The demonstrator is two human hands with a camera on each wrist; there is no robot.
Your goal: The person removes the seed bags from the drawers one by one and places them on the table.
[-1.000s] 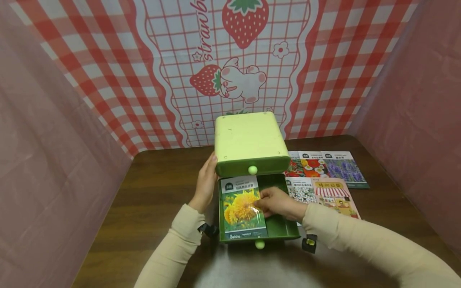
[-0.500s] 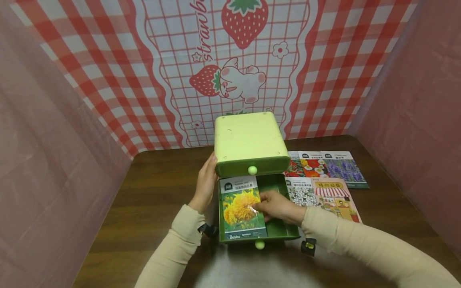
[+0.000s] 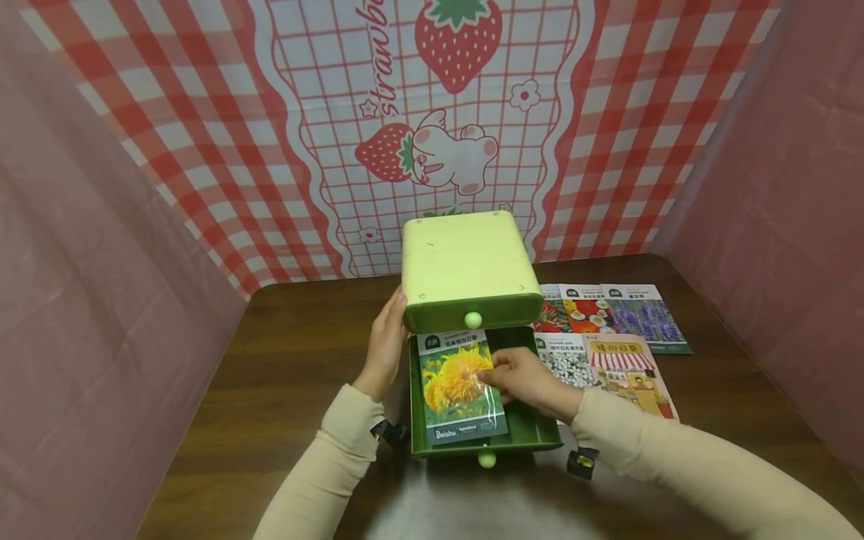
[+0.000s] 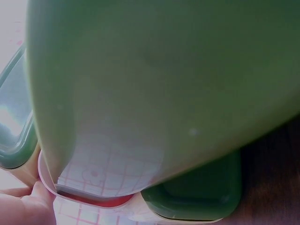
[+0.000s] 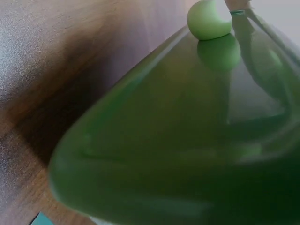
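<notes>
A seed packet with a yellow sunflower picture is pinched at its right edge by my right hand. The packet lies slightly tilted over the pulled-out green lower drawer. My left hand rests along the left side of the small pale-green two-drawer cabinet, fingers fairly straight. Its upper drawer is pushed in. In the left wrist view, part of the left hand touches the cabinet beside the large green drawer wall. The right wrist view shows mostly the drawer's green outside and round knob.
Several more seed packets lie on the brown table to the right: a purple-flower one, a red-flower one, a white-flower one and a pink shop-picture one. A checked strawberry cloth hangs behind the cabinet.
The sunflower packet's lower end has lifted and swung slightly right, and the packet is now tilted in the drawer. My right hand still pinches it; the left hand has not moved.
</notes>
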